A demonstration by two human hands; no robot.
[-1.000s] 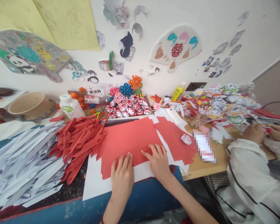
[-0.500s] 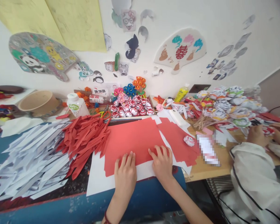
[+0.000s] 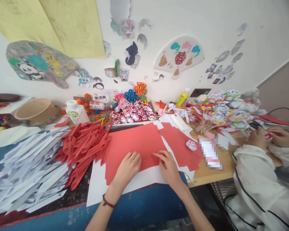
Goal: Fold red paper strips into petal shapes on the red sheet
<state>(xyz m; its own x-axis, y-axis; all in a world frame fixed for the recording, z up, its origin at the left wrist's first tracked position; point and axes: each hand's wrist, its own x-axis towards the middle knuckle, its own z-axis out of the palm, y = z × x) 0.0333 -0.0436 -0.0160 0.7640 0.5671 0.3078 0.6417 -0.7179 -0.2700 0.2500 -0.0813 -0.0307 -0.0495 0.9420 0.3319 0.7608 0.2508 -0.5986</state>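
While the head view looks down at the crowded desk with a blue cover (image 3: 74, 218), two bare hands are seen above a flat, red, rectangular sheet of paper (image 3: 135, 139). This red sheet is located in the middle of the desk, on top of white paper (image 3: 96, 186), which comes out along its near edge. The left hand (image 3: 128, 166), with a dark red bracelet (image 3: 108, 201) on its wrist, has the fingers curled downward over the near part of the sheet. The right hand (image 3: 170, 168) is just beside it, with the forefinger stretched toward the left hand. Whether either hand is gripping something, I cannot tell, because the fingertips are partly hidden and small.

To the left of the sheet lies a heap of folded red paper strips (image 3: 84, 141), and further left a large heap of folded white paper strips (image 3: 33, 170). Behind the sheet there is a cluster of red-and-white paper flowers (image 3: 135, 112). To the right are other red sheets (image 3: 175, 138), on which one pink-and-white paper flower (image 3: 191, 145) rests. At the far right, another person in a white sleeve (image 3: 251, 170) holds a small red-and-white object.
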